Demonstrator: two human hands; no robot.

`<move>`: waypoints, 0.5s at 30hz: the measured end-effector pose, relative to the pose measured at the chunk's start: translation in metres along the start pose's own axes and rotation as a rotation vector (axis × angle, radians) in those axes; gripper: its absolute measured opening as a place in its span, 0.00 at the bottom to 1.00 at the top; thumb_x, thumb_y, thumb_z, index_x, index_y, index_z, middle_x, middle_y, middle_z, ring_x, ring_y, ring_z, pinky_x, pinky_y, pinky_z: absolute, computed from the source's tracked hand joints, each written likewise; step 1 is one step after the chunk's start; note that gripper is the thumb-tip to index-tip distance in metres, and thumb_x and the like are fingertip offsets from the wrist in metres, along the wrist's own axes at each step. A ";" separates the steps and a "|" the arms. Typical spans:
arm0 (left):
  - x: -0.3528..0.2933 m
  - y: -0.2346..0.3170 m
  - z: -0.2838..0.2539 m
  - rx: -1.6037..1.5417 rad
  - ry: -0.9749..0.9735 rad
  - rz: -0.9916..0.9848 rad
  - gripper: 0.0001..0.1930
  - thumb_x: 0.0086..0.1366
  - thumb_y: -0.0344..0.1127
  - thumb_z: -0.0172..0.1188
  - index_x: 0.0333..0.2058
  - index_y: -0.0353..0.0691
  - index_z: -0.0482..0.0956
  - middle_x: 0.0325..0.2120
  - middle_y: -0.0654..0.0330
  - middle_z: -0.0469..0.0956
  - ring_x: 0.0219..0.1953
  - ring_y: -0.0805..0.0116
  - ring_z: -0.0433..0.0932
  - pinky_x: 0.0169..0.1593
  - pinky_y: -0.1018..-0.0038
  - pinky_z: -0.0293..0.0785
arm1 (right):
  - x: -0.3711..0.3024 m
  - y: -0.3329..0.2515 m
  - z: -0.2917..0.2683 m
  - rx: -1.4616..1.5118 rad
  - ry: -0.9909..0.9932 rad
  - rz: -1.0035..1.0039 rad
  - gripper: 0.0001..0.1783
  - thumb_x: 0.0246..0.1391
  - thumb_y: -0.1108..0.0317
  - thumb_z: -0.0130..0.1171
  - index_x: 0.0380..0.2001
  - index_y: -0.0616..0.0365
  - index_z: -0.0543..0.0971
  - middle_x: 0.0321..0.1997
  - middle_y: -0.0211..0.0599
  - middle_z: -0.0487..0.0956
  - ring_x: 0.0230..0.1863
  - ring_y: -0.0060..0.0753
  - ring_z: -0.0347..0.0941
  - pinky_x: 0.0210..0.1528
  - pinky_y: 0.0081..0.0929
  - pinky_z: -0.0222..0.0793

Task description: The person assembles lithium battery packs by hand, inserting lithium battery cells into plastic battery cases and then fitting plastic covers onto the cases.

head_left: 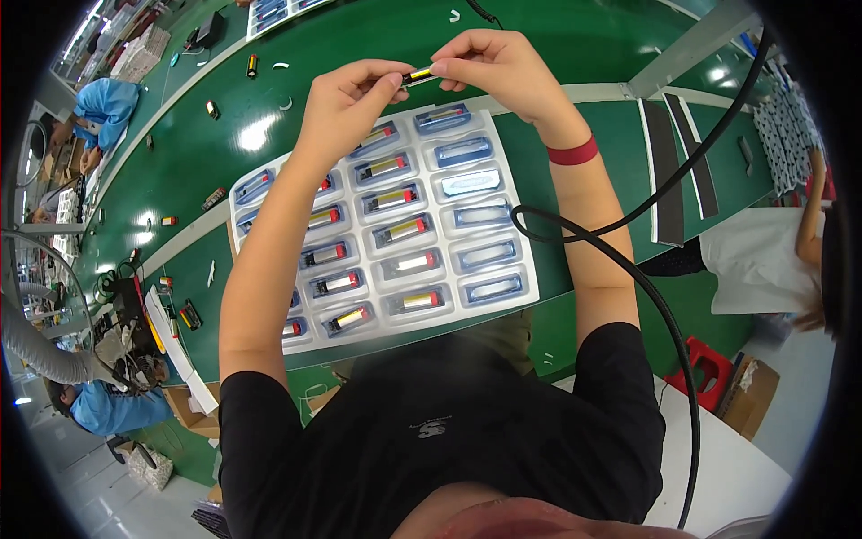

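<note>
Cell (418, 75), dark at one end with a yellow and silvery side, is held level or nearly so between both hands, above the far edge of the white tray (533, 286) on the green desk (341, 36). The left hand (348, 101) pinches its left end, thumb against fingers; the right hand (492, 65) pinches the right end the same way, the other fingers curled. Whether the fingertips press hard or lightly, I cannot tell.

The step in hand looks like two-handed handling of this one piece, clear of the pockets. A next move from here would call for one hand to loosen while the other holds its pinch, so the piece doesn't slip.

Below, other cells (390, 199) with red ends lie one to a pocket in the middle columns; the right column shows mostly bluish pockets. A few loose pieces (251, 66) are on the desk, left of the hands.

As for writing, a pale printed mark (433, 429) sits on the black shirt (359, 431). Any print on the cells is too small to read.
</note>
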State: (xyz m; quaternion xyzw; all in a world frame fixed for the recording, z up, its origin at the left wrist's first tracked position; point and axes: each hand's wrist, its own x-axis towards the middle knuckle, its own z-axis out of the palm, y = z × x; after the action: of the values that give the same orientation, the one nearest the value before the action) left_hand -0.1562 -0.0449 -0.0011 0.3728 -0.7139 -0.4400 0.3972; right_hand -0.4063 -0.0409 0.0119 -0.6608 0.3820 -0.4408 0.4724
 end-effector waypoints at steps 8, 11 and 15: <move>-0.002 -0.011 0.009 -0.100 0.028 0.094 0.09 0.72 0.30 0.63 0.47 0.33 0.81 0.41 0.61 0.83 0.38 0.77 0.79 0.41 0.80 0.76 | -0.006 -0.014 0.007 -0.002 -0.076 -0.046 0.08 0.59 0.74 0.70 0.41 0.65 0.85 0.36 0.33 0.85 0.37 0.22 0.81 0.43 0.20 0.78; -0.006 -0.005 0.041 -0.207 0.278 0.062 0.08 0.72 0.30 0.62 0.46 0.34 0.79 0.42 0.63 0.80 0.38 0.78 0.76 0.40 0.79 0.75 | -0.006 -0.010 -0.010 -0.235 0.001 -0.105 0.08 0.58 0.75 0.70 0.40 0.65 0.84 0.35 0.30 0.84 0.37 0.19 0.80 0.43 0.19 0.77; -0.021 -0.017 0.055 0.470 -0.241 0.369 0.09 0.63 0.34 0.66 0.39 0.38 0.81 0.40 0.53 0.78 0.45 0.55 0.78 0.51 0.62 0.76 | -0.012 -0.024 -0.031 -0.262 0.136 -0.030 0.07 0.58 0.77 0.68 0.40 0.65 0.84 0.37 0.27 0.83 0.38 0.17 0.78 0.43 0.17 0.75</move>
State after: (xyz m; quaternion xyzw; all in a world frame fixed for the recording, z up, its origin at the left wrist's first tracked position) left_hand -0.1938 -0.0143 -0.0378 0.2639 -0.8934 -0.2244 0.2861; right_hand -0.4370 -0.0328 0.0378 -0.6912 0.4573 -0.4378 0.3485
